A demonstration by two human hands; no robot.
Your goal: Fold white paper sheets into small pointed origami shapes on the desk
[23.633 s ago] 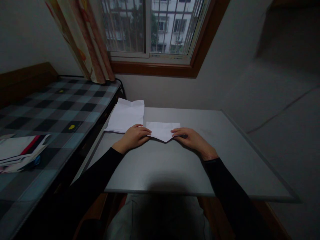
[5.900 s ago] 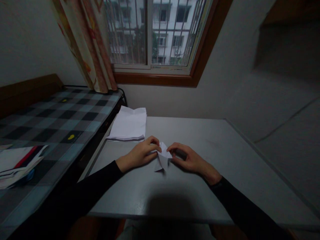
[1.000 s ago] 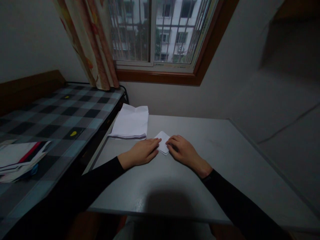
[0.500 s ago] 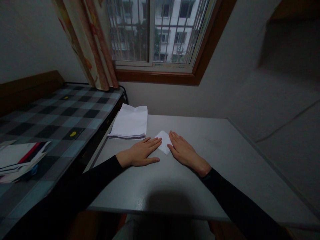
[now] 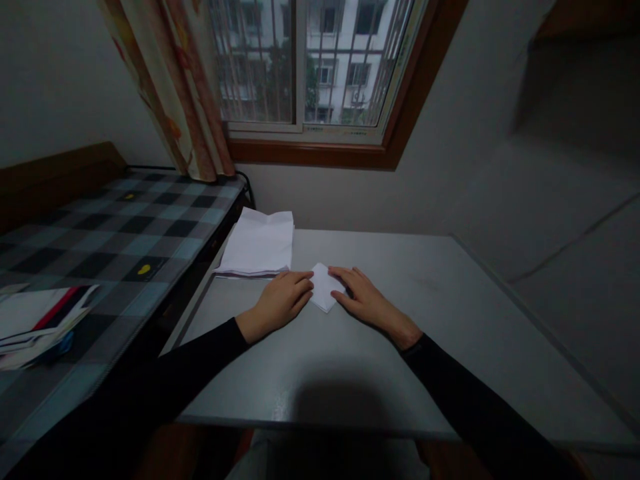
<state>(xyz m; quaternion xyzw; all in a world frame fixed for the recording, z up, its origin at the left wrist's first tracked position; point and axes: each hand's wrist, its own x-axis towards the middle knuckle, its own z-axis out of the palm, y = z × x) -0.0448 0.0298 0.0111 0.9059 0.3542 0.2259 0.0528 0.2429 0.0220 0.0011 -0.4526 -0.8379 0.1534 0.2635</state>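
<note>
A small folded white paper (image 5: pixel 324 291) lies flat on the grey table (image 5: pixel 450 313), between my two hands. My left hand (image 5: pixel 281 301) rests on the table with its fingers curled, the fingertips pinching the paper's left edge. My right hand (image 5: pixel 363 300) lies on the paper's right side with its fingers stretched out and spread, pressing it down. Both arms are in black sleeves.
A stack of creased white sheets (image 5: pixel 259 245) sits at the table's back left corner. Left of the table is a bed with a checked cover (image 5: pixel 115 233) and papers (image 5: pixel 35 320) on it. A window and a curtain (image 5: pixel 175 87) are behind.
Half a second ago both hands lay flat beside the paper. My left hand has curled its fingers at the paper's left edge, and my right hand has slid further onto the paper.
</note>
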